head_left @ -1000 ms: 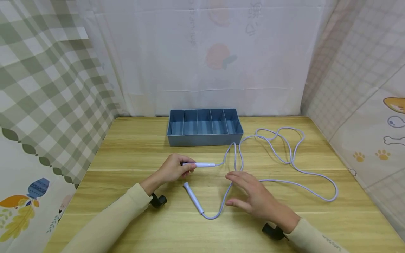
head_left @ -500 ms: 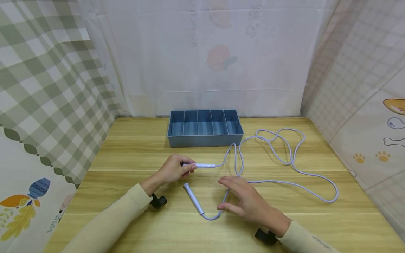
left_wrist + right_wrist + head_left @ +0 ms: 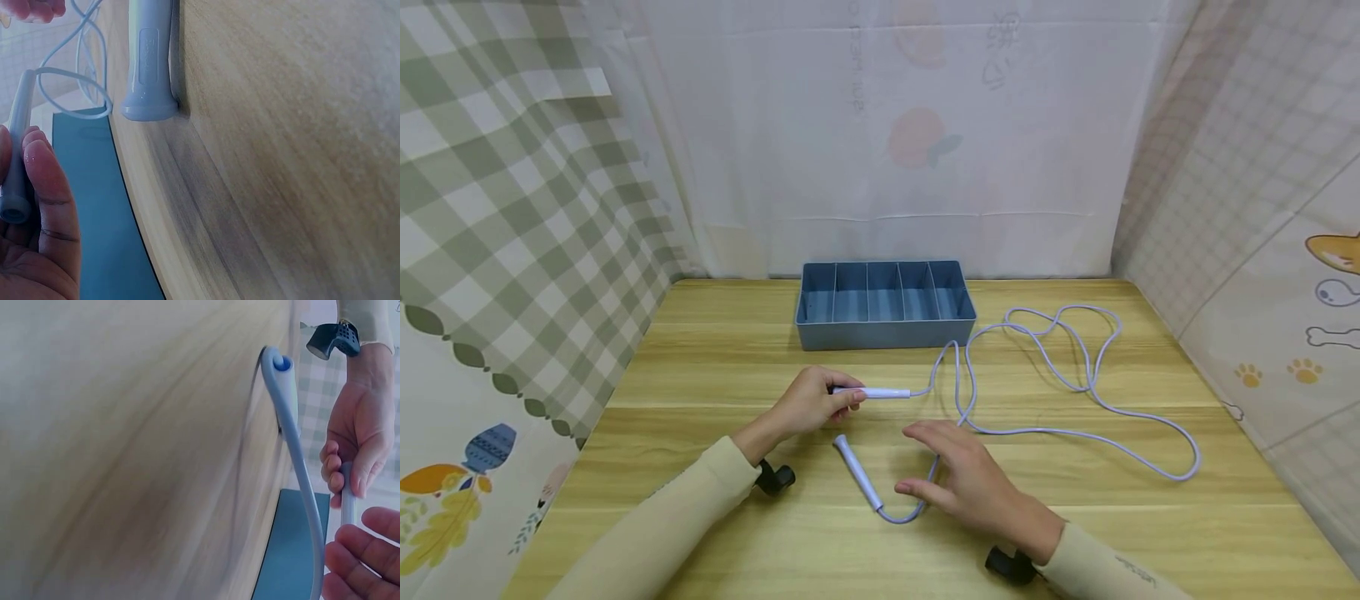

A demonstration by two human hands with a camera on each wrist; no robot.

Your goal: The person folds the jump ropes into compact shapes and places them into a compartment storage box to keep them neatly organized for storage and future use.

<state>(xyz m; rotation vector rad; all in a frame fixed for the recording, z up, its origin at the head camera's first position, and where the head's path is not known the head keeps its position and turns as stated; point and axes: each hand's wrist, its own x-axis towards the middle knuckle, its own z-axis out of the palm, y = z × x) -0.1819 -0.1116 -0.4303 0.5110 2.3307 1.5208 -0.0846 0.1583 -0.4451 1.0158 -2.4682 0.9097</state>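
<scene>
A pale lilac jump rope (image 3: 1060, 431) lies loosely looped over the wooden table, from the middle to the right. My left hand (image 3: 814, 400) pinches one of its handles (image 3: 887, 392) between thumb and fingers, the cord end pointing right. The other handle (image 3: 859, 473) rests slanted on the table in front of that hand; in the left wrist view this handle (image 3: 150, 75) appears close up. My right hand (image 3: 962, 475) hovers over the cord to the right of the resting handle, thumb and fingers apart, holding nothing. In the right wrist view its fingers (image 3: 362, 559) overlap the gripped handle.
Behind the hands stands a blue-grey organizer box (image 3: 887, 335) with several compartments, close to the back edge of the table (image 3: 722, 333). Curtains (image 3: 850, 192) hang behind and at both sides. A black wrist camera (image 3: 1011, 567) sits under the right wrist.
My right hand has moved left and slightly nearer over the cord, closer to the resting handle. The left hand keeps its hold on the other handle and stays in place.
</scene>
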